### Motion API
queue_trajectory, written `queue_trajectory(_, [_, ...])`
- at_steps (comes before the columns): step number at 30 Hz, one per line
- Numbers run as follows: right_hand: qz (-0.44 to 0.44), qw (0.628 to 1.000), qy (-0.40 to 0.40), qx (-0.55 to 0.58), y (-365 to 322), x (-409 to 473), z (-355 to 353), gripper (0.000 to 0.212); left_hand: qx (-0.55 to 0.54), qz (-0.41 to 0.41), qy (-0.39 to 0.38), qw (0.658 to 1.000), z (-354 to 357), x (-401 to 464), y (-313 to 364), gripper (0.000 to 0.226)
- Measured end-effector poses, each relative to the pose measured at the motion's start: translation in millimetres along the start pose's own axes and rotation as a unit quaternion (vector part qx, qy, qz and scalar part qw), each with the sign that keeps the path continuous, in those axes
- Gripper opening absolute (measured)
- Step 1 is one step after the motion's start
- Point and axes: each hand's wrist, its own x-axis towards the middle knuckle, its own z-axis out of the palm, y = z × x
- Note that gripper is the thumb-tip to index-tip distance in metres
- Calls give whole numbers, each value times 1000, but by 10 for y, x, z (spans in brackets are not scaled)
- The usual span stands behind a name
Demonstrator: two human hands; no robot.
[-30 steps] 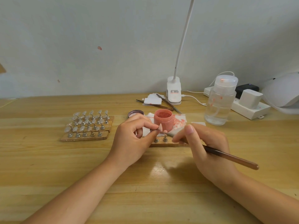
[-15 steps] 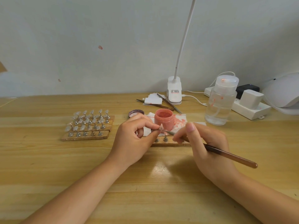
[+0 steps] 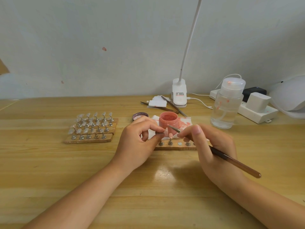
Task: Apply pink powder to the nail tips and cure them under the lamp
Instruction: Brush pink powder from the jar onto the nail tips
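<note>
My left hand (image 3: 140, 142) pinches a small nail tip on its stand (image 3: 165, 131) between thumb and fingers, just in front of the open jar of pink powder (image 3: 168, 121). My right hand (image 3: 212, 146) grips a brown brush (image 3: 234, 162) like a pen, its fine tip raised toward the jar's front wall, a short way right of the held nail tip. Below them lies a wooden holder strip (image 3: 175, 147) with a pinkish nail tip (image 3: 170, 136) and several metal stands. The white curing lamp (image 3: 290, 95) sits at the far right edge.
A wooden rack of several clear nail tips (image 3: 92, 128) lies to the left. The jar's lid (image 3: 140, 116) and a stained white cloth (image 3: 184, 123) flank the jar. Behind are a clip lamp (image 3: 179, 95), tweezers, white pads, a pump bottle (image 3: 227, 106) and a power strip (image 3: 257, 111).
The brush tip has lifted away from the held nail tip and swung up toward the jar. My right hand shifted slightly right, uncovering more of the holder strip. My left hand stayed put.
</note>
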Motion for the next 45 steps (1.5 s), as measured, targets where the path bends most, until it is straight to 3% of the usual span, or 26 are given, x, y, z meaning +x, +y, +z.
queue_trajectory(4, [3, 999, -15, 51, 2, -27, -9, 52, -4, -2, 1, 1000, 2, 1, 1, 28])
queue_trajectory(9, [9, 1000, -13, 3, 6, -7, -4, 52, -7, -4, -5, 1000, -1, 0, 15, 22])
queue_trajectory(21, [5, 998, -25, 56, -3, -25, -3, 53, -16, -17, 3, 1000, 0, -2, 27, 25])
queue_trajectory(25, [4, 1000, -19, 7, -7, -6, -6, 53, -14, -14, 2, 1000, 4, -1, 31, 21])
queue_trajectory(28, [11, 998, -37, 53, -6, -33, -12, 53, -12, -18, 9, 1000, 6, -2, 16, 24])
queue_trajectory(35, [32, 995, 26, 89, 2, 3, -34, 40, -5, -8, 1, 1000, -16, 7, 65, 18])
queue_trajectory(45, [24, 999, 6, 46, -4, 0, -34, 39, -35, -26, -15, 999, -15, 5, 97, 12])
